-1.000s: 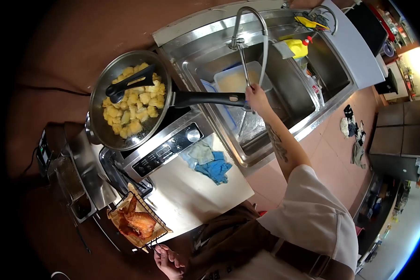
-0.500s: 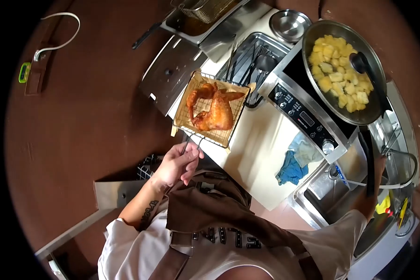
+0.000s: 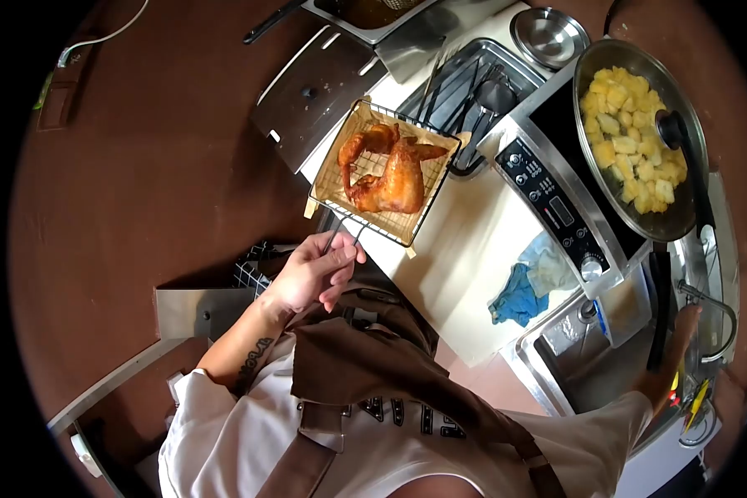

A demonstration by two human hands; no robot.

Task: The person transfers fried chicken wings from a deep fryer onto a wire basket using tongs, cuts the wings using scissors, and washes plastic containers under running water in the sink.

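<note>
My left hand [image 3: 319, 270] is closed around the thin wire handle of a small black wire basket [image 3: 419, 224], holding it out over the counter's left edge. Brown paper lines the basket, and glossy browned fried chicken [image 3: 397, 184] lies on it. Far to the right, my right hand [image 3: 687, 319] is by the sink, beside the black pan handle [image 3: 660, 307] and close to the tap [image 3: 726, 324]. Its fingers are too small and partly hidden to make out.
A lidded pan [image 3: 589, 141] of yellow chunks stands on the induction cooker [image 3: 560, 207]. Blue cloths [image 3: 519, 296] lie on the white counter [image 3: 452, 286]. Behind are a tray [image 3: 440, 91] of utensils, a metal bowl [image 3: 548, 37] and a deep fryer [image 3: 373, 29].
The whole view has shifted somewhat. My left hand still grips the basket, which sits slightly higher and further right in view. My right hand appears a little lower by the sink.
</note>
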